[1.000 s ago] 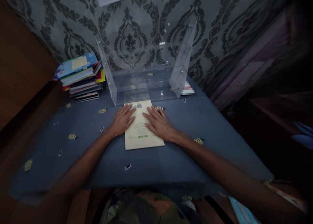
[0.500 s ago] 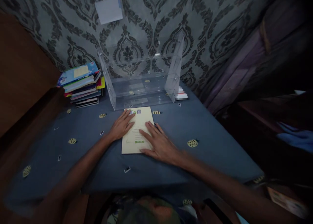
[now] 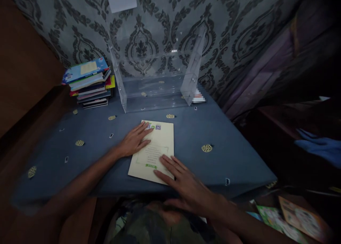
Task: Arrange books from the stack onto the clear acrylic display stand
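Note:
A thin cream-coloured book [image 3: 157, 141] lies flat near the front edge of the cloth-covered table, turned slightly. Its cover carries a QR code at the far end, a framed block of print and a green label. My left hand [image 3: 135, 139] rests with fingers stretched out on the book's far left side. Across the near right side of the book spreads my right hand [image 3: 183, 185], its fingers apart and its thumb beyond the book over the table's front edge. Neither hand grips anything.
Behind the book stands a clear acrylic rack [image 3: 154, 98] against the patterned wall. A stack of books [image 3: 89, 82] sits at the back left. Blue cloth with pineapple prints covers the table [image 3: 93, 158]. Below the right front edge lie colourful booklets [image 3: 301, 219].
The book has slid towards me, away from the rack, and turned a little. My right hand has moved nearer to me; the left stays on the book's far end. The view has shifted too.

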Motion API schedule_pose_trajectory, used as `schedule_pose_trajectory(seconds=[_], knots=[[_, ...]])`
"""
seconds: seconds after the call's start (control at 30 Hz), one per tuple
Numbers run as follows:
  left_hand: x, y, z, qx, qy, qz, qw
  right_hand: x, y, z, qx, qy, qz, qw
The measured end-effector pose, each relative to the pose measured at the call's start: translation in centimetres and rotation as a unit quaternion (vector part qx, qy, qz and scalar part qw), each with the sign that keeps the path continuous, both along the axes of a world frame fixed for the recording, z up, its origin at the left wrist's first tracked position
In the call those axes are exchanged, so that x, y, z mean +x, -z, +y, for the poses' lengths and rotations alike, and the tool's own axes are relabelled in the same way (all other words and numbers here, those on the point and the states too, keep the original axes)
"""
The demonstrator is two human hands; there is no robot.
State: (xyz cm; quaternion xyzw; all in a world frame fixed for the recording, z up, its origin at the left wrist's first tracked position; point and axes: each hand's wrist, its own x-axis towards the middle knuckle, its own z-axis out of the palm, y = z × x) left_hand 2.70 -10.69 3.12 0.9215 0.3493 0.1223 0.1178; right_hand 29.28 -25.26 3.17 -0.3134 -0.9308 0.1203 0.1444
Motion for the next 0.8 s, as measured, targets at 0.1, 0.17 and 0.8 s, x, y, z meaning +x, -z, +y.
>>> schedule_pose_trajectory(seconds=[0.1, 0.17, 0.8], knots=[[-0.1, 0.0, 0.0, 0.008, 0.011, -0.005, 1.000, -0.2, 0.4, -0.8, 0.037, -0.010, 0.004, 0.999], [-0.2, -0.1, 0.1, 0.015, 0.015, -0.007, 1.000, -0.4, 0.6, -0.6, 0.062, -0.002, 0.017, 0.998], [-0.1, -0.8, -2.0, 0.004, 0.054, -0.045, 0.998, -0.4, -1.2, 0.4, 0.149, -0.087, 0.131, 0.976]])
